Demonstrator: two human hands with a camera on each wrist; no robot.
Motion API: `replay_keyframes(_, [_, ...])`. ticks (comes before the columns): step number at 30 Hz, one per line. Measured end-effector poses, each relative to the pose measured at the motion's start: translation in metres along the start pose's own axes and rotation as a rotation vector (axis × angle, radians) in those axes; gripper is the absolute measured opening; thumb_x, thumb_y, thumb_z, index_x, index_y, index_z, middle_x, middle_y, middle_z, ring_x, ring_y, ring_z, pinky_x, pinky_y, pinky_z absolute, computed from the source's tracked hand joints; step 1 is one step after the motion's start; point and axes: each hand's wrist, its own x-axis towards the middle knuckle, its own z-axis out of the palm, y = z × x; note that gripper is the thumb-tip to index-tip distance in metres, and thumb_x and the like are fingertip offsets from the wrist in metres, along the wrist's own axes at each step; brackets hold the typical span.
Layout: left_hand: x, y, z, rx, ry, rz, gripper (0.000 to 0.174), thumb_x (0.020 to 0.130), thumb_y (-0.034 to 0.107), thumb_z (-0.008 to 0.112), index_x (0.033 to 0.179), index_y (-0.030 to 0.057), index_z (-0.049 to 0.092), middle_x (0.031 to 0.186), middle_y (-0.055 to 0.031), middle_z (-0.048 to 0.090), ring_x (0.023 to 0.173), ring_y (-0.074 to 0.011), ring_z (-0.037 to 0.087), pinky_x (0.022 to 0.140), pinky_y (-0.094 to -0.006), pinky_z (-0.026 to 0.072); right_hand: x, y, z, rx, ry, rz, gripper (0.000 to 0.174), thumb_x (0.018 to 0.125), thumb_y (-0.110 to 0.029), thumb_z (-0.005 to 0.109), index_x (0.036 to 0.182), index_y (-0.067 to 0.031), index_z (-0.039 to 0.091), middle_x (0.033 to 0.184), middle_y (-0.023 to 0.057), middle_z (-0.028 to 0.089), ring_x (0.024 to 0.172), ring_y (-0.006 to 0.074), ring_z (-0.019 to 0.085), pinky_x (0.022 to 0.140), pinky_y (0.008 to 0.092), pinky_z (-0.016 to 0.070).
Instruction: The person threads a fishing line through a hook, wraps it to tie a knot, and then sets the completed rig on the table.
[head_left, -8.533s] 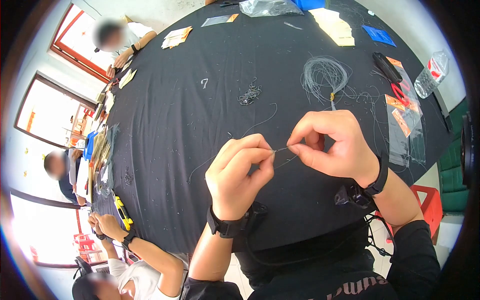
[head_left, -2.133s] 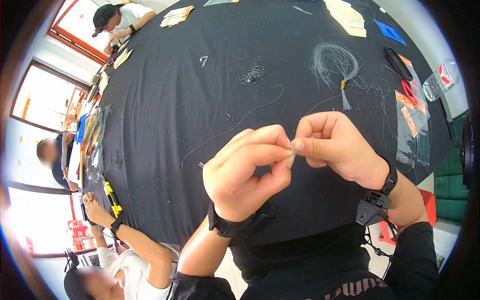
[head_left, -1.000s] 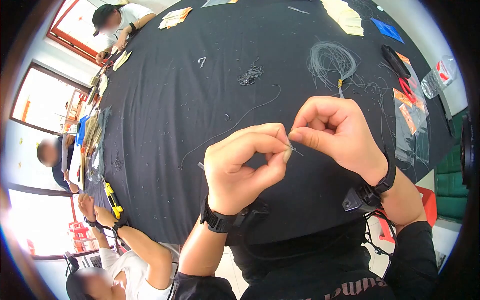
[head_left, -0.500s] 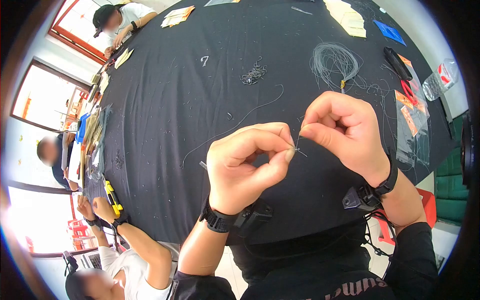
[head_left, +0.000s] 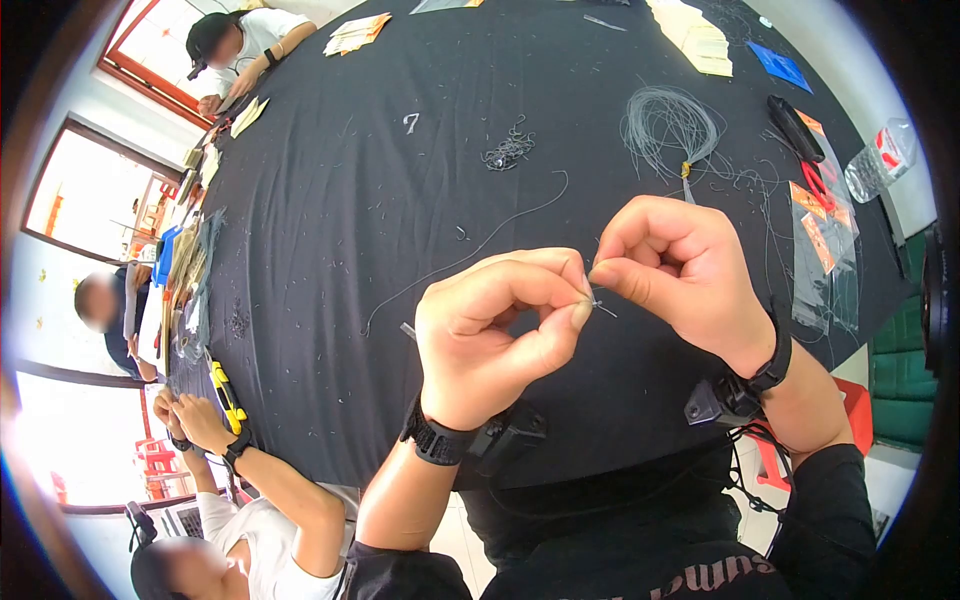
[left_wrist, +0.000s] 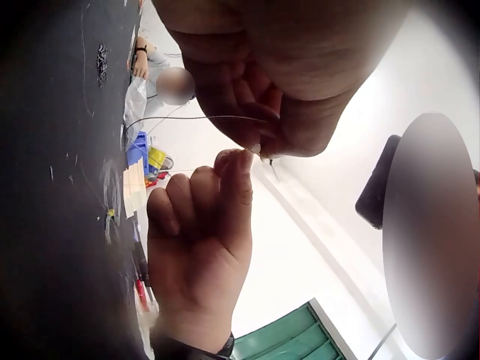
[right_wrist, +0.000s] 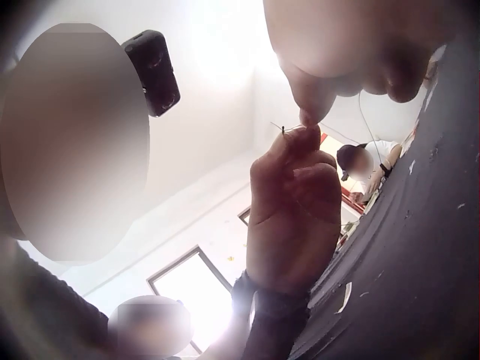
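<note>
My left hand (head_left: 500, 330) pinches fishing line between thumb and forefinger, with a short stiff tail (head_left: 606, 309) poking out past the fingertips. A small dark knot (right_wrist: 283, 130) shows on that tail in the right wrist view. Close beside it, the right hand (head_left: 685, 270) pinches thin line between thumb and forefinger, its tips almost at the left ones. A length of fishing line (left_wrist: 187, 118) arcs away from the left fingers in the left wrist view. Whether a hook sits inside the left pinch, I cannot tell. On the black cloth beyond lie a single fish hook (head_left: 462, 234) and a loose line (head_left: 480, 245).
A pile of fish hooks (head_left: 510, 150) lies farther back, with a tied coil of line (head_left: 655, 98) to its right. Red-handled scissors (head_left: 818, 180), plastic packets (head_left: 820, 285) and a water bottle (head_left: 880, 160) stand at the right edge. Other people sit along the left side.
Since half a second ago the right hand has come down slightly toward the left fingertips, after rising away from them earlier. At 8.5 seconds ago the hands were apart, with line stretched between them.
</note>
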Motion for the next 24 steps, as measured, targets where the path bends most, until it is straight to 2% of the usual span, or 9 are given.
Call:
replay_keyframes(3, [-0.001,0.002,0.002,-0.028,0.062,-0.024,0.011,0.078,-0.010,0.069,0.086,-0.0033,0.066,0.094,-0.0127,0.070,0.076,-0.0116,0.064,0.066,-0.0224,0.0525,0.000,0.001,0.003,0.051,0.000,0.035,0.007,0.089,-0.007,0.072,0.089,-0.0025,0.067,0.058,-0.0087,0.045,0.055,0.0000,0.036,0.051,0.0200,0.0273])
replay_keyframes(6, [0.000,0.004,0.003,-0.014,0.125,-0.019,0.013,0.075,-0.012,0.070,0.084,-0.0034,0.066,0.091,-0.0113,0.070,0.077,-0.0114,0.065,0.066,-0.0227,0.0529,-0.002,-0.001,0.007,0.101,-0.022,0.086,0.007,0.088,-0.007,0.073,0.088,-0.0025,0.067,0.058,-0.0076,0.046,0.056,0.0000,0.036,0.051,0.0199,0.0274])
replay_keyframes(9, [0.001,0.003,0.004,0.158,0.178,0.006,0.014,0.074,-0.012,0.070,0.083,-0.0027,0.065,0.089,-0.0107,0.070,0.074,-0.0107,0.064,0.064,-0.0227,0.0521,-0.008,-0.002,0.014,-0.037,-0.015,-0.007,0.005,0.086,-0.004,0.073,0.087,-0.0026,0.068,0.059,-0.0018,0.052,0.053,0.0046,0.045,0.050,0.0231,0.0346])
replay_keyframes(12, [0.002,-0.006,0.006,0.341,0.215,0.111,0.015,0.073,-0.012,0.071,0.082,-0.0016,0.064,0.087,-0.0095,0.070,0.071,-0.0108,0.064,0.063,-0.0227,0.0518,-0.009,-0.002,0.022,-0.202,0.055,-0.243,0.007,0.082,-0.002,0.073,0.087,-0.0032,0.068,0.064,0.0060,0.059,0.054,0.0159,0.057,0.052,0.0284,0.0432])
replay_keyframes(13, [0.003,-0.009,0.007,0.391,0.224,0.159,0.016,0.073,-0.012,0.071,0.082,-0.0011,0.064,0.086,-0.0091,0.070,0.070,-0.0110,0.064,0.062,-0.0227,0.0518,-0.008,0.001,0.022,-0.246,0.064,-0.286,0.011,0.079,0.000,0.074,0.087,-0.0037,0.067,0.071,0.0110,0.063,0.059,0.0256,0.062,0.055,0.0324,0.0478])
replay_keyframes(16, [0.005,-0.008,0.002,0.493,0.146,0.149,0.016,0.072,-0.011,0.071,0.082,-0.0001,0.064,0.087,-0.0081,0.070,0.069,-0.0123,0.065,0.063,-0.0233,0.0525,-0.002,0.002,0.015,-0.337,0.003,-0.406,0.012,0.079,-0.001,0.074,0.087,-0.0039,0.065,0.071,0.0114,0.063,0.059,0.0258,0.061,0.054,0.0326,0.0469])
replay_keyframes(19, [0.007,-0.005,-0.001,0.506,0.031,0.147,0.016,0.072,-0.010,0.072,0.082,0.0002,0.064,0.088,-0.0076,0.071,0.069,-0.0126,0.066,0.063,-0.0235,0.0529,0.000,-0.008,0.002,-0.378,-0.111,-0.304,0.013,0.079,-0.001,0.074,0.087,-0.0038,0.064,0.072,0.0114,0.063,0.059,0.0256,0.061,0.054,0.0326,0.0461])
replay_keyframes(22, [0.005,-0.005,0.003,0.455,-0.036,0.099,0.016,0.072,-0.010,0.072,0.082,0.0003,0.065,0.090,-0.0081,0.071,0.070,-0.0125,0.067,0.064,-0.0236,0.0536,0.004,-0.011,-0.004,-0.337,-0.073,-0.346,0.013,0.080,-0.001,0.074,0.086,-0.0038,0.064,0.072,0.0110,0.063,0.058,0.0254,0.060,0.054,0.0312,0.0450])
replay_keyframes(24, [0.003,-0.004,0.007,0.387,-0.040,0.056,0.015,0.072,-0.008,0.072,0.083,0.0000,0.067,0.093,-0.0093,0.072,0.073,-0.0122,0.068,0.066,-0.0238,0.0547,0.005,-0.006,-0.002,-0.270,-0.030,-0.349,0.012,0.081,0.000,0.074,0.086,-0.0032,0.064,0.071,0.0093,0.063,0.058,0.0203,0.060,0.053,0.0277,0.0447])
